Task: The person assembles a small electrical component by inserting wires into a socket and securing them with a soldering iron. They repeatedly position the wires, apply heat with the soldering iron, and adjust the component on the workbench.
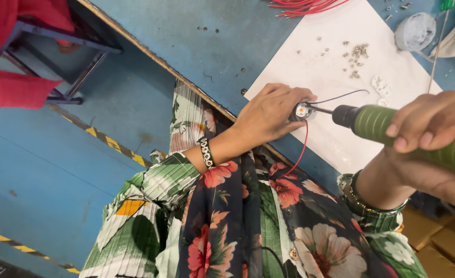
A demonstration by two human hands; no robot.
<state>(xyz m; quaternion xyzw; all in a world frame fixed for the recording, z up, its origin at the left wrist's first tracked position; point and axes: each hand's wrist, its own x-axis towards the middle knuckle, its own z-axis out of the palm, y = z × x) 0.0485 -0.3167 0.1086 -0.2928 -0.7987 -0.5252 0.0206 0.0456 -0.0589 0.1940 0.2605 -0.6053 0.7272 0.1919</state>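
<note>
A: Hands first. Our left hand (268, 116) is clenched on a small round part (302, 110), silver-rimmed with an orange centre, pinning it at the edge of the white sheet (310, 62). Confirm?

B: Confirmed. We log the fingers (289, 95) curled over the part from the near side, thumb underneath. A beaded band (205, 152) sits on that wrist.

A: Right hand (433, 128)?

B: Its grip is closed around the green body of a powered screwdriver (382, 126). The tool lies nearly level, its black nose pointing at the part, and the thin bit (321, 108) touches the part's face.

A: Wires?

B: We note 2 leads on the part: a black wire (343, 94) arcing over the sheet, and a red wire (301, 149) dropping off the desk (207, 36) edge toward our floral shirt (248, 216).

A: Surroundings on the blue desk?

B: Loose small screws (359, 51) scattered on the sheet beyond the part, with a white plastic piece (380, 85) near them. A bundle of red wires (299, 6) at the sheet's far edge. A grey tape roll (415, 31) in the far corner, well apart from both hands.

A: Off the desk?

B: Blue floor with yellow-and-black striped tape (106, 139); a dark stool frame (73, 46) and a red garment (11, 87) of another person at the side.
</note>
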